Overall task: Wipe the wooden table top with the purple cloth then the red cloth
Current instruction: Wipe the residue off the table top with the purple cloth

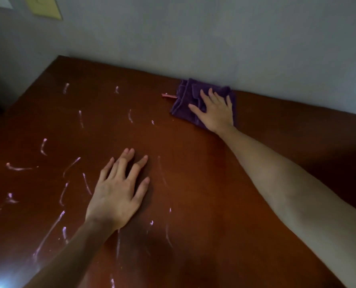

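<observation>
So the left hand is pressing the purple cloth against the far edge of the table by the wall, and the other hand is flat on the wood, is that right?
Not quite: it is the right hand that presses the purple cloth at the far edge of the table by the wall. The left hand is the one flat on the wood. The head view shows it.

the table top (pixel 193 183) is reddish-brown wood, streaked on its left part with pale pinkish-white curved marks (pixel 44 146). the cloth (pixel 183 100) is deep purple. the wall (pixel 214 38) is grey-blue, with 1 yellow panel (pixel 44 6).
</observation>
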